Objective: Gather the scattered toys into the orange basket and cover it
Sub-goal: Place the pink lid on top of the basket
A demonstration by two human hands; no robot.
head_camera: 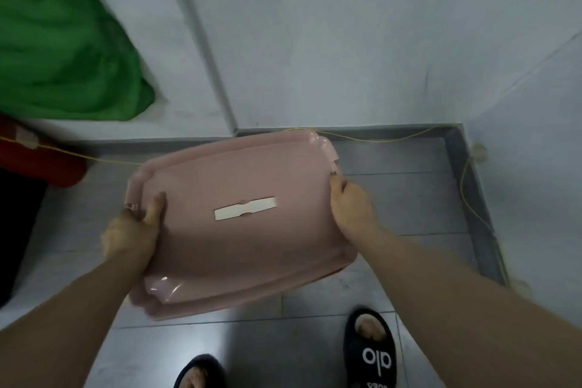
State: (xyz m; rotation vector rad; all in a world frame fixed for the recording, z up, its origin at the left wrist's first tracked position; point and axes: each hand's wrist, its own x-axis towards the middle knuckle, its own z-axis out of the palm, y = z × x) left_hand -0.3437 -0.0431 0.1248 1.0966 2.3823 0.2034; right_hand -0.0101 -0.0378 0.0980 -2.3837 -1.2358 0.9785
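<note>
Hands, two: left hand (132,235) and right hand (351,203) grip one pink lid (239,224) by opposite edges; contents beneath hidden.

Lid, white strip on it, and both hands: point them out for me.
Lid (252,255), head view, bare pink top face.
White strip (245,208), head view, its middle.
Left hand (132,233), head view, back of hand.
Right hand (352,205), head view, back of hand.
</note>
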